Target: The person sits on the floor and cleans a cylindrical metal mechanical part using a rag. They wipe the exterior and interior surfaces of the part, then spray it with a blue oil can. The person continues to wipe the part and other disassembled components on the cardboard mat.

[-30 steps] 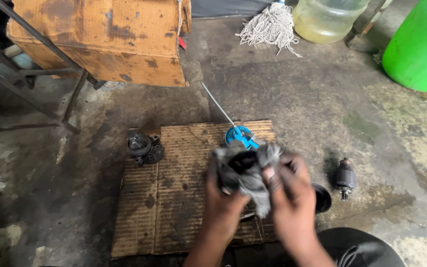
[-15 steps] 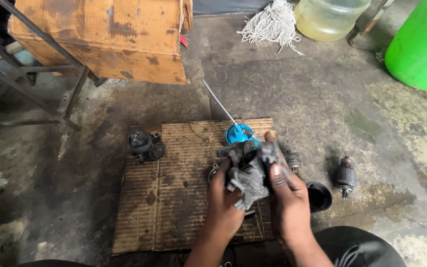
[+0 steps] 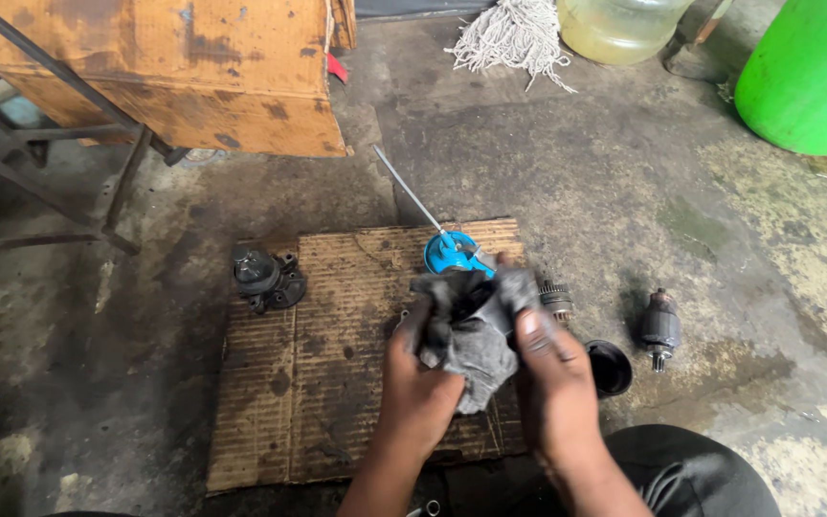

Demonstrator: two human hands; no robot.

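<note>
Floor: stained concrete (image 3: 547,172), oily, fills the frame.
Hands: lower centre; left hand (image 3: 423,383) and right hand (image 3: 552,378), fingers of both clenched around a grey rag (image 3: 471,335) bunched over a dark part.
Mat: worn cardboard (image 3: 337,364) under the hands.
Beside: black cap (image 3: 610,369) and small motor part (image 3: 660,327) at right; dark housing (image 3: 265,278) at left.
Behind rag: blue-handled tool (image 3: 447,251).
Far: cardboard box (image 3: 184,72) upper left, mop head (image 3: 514,33), green bin (image 3: 811,72) upper right.

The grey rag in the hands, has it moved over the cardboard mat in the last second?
Cannot tell for sure: the grey rag sits just below the blue round tool on the cardboard mat, much as before; the camera shifted too.
</note>
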